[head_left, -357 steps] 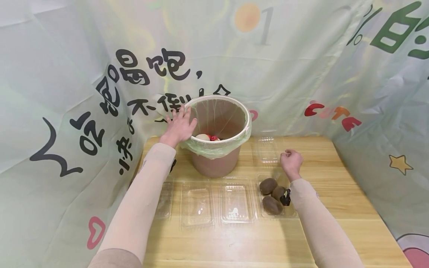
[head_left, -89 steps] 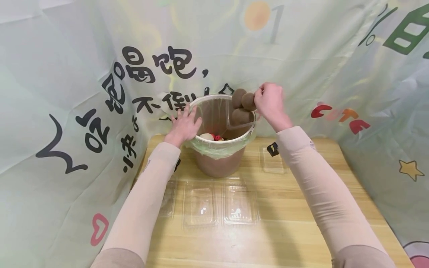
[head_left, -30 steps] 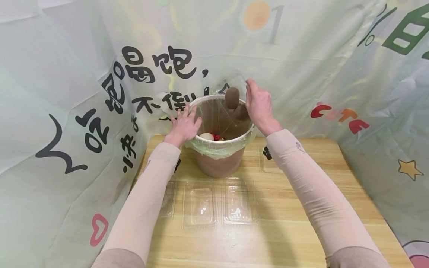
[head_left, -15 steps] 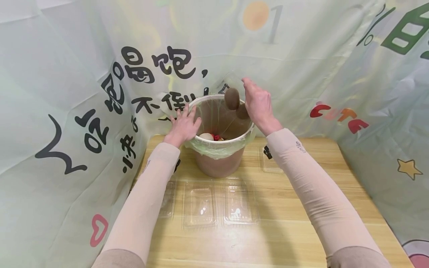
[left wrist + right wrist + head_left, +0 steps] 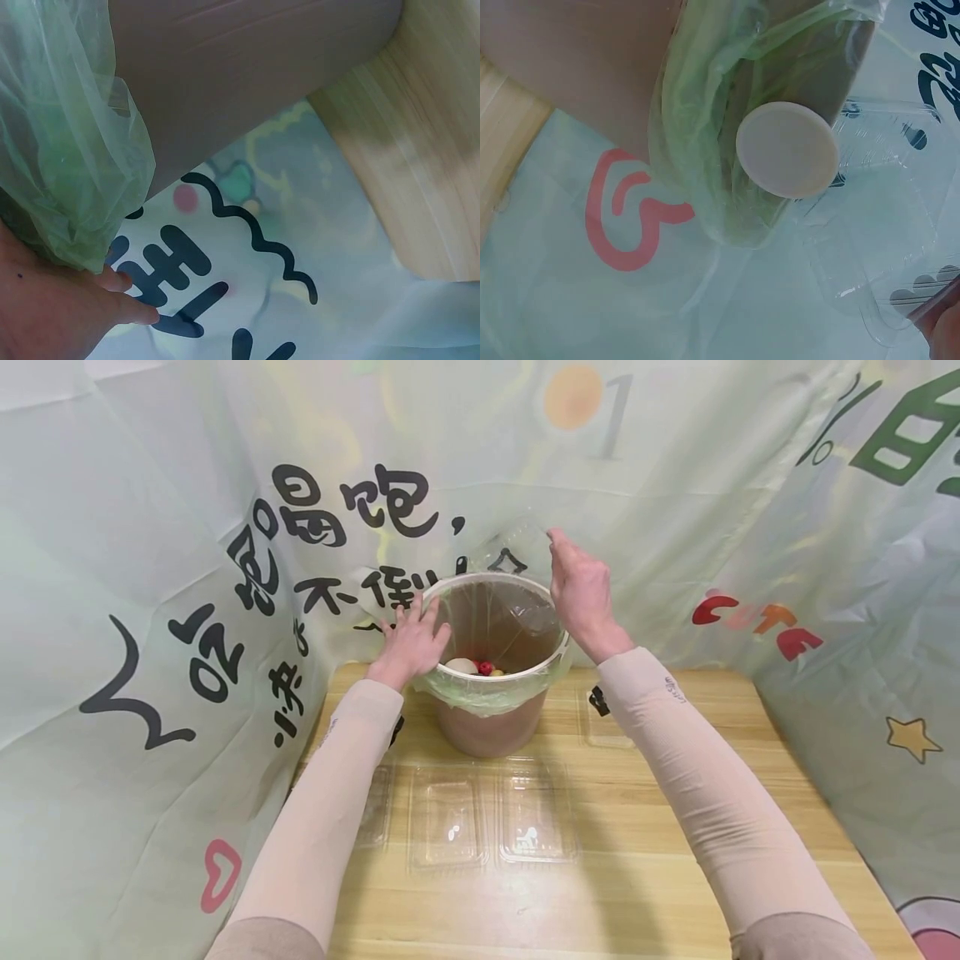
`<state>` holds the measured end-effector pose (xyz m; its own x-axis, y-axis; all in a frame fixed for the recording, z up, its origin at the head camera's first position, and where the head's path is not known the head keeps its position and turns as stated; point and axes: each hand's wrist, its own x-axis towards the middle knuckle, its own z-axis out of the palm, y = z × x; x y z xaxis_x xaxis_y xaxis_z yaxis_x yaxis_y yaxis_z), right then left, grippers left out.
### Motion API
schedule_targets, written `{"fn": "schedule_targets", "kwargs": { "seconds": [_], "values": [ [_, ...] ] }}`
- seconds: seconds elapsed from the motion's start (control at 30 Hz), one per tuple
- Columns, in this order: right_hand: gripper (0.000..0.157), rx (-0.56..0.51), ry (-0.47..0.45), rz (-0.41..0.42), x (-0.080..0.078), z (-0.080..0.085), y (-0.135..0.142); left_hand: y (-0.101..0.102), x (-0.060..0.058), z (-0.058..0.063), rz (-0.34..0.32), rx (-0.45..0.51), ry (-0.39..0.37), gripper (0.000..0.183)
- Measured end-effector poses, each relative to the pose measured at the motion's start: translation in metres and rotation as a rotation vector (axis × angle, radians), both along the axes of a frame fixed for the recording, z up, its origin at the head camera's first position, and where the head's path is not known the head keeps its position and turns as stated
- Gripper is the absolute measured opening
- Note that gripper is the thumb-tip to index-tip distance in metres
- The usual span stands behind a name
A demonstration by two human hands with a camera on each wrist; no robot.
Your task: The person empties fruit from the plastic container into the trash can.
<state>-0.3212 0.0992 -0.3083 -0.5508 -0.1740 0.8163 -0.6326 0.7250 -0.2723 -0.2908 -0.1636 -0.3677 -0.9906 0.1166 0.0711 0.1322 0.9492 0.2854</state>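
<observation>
My right hand (image 5: 583,593) grips the edge of a clear plastic clamshell container (image 5: 900,210), tipped over the far right rim of a brown bin (image 5: 487,727). No fruit shows in this container. A green plastic bag (image 5: 487,697) lines the bin and folds over its white rim. My left hand (image 5: 411,642) rests on the left side of the rim, fingers spread; in the left wrist view it lies beside the bag (image 5: 67,150). Inside the bin, a whitish round thing (image 5: 461,666) and a small red thing (image 5: 485,667) show; the rest of the bottom is hidden by the near wall.
Clear plastic containers (image 5: 448,818) lie in a row on the wooden table (image 5: 637,893), before the bin. One more clear container (image 5: 603,735) is under my right forearm. Printed cloth (image 5: 675,527) surrounds the table. A white disc (image 5: 787,150) sits on the bin's side.
Brown kiwis, carried in the container from the table to above the bin and still showing half a second ago, have dropped out of sight. The right hand tilted the container; the left hand stayed.
</observation>
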Motion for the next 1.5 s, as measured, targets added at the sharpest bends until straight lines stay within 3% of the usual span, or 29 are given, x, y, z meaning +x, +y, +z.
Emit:
{"fn": "schedule_targets", "kwargs": {
  "seconds": [0.5, 0.83, 1.1, 1.33, 1.5],
  "values": [
    [0.028, -0.024, 0.02, -0.028, 0.001, 0.0, 0.003, 0.0, -0.001, -0.002, 0.003, 0.008, -0.005, 0.069],
    [0.024, -0.144, -0.04, -0.071, 0.007, 0.001, 0.01, -0.001, -0.001, -0.002, -0.002, 0.006, -0.017, 0.069],
    [0.021, -0.24, -0.025, -0.093, 0.01, 0.002, 0.03, 0.001, 0.0, -0.001, -0.003, 0.02, -0.009, 0.068],
    [0.024, -0.299, -0.012, -0.192, 0.014, 0.003, 0.054, 0.001, 0.0, -0.002, -0.008, 0.022, -0.005, 0.068],
    [0.027, -0.325, -0.025, -0.213, 0.017, 0.002, 0.067, 0.0, 0.0, -0.002, -0.003, 0.018, -0.004, 0.068]
  ]
}}
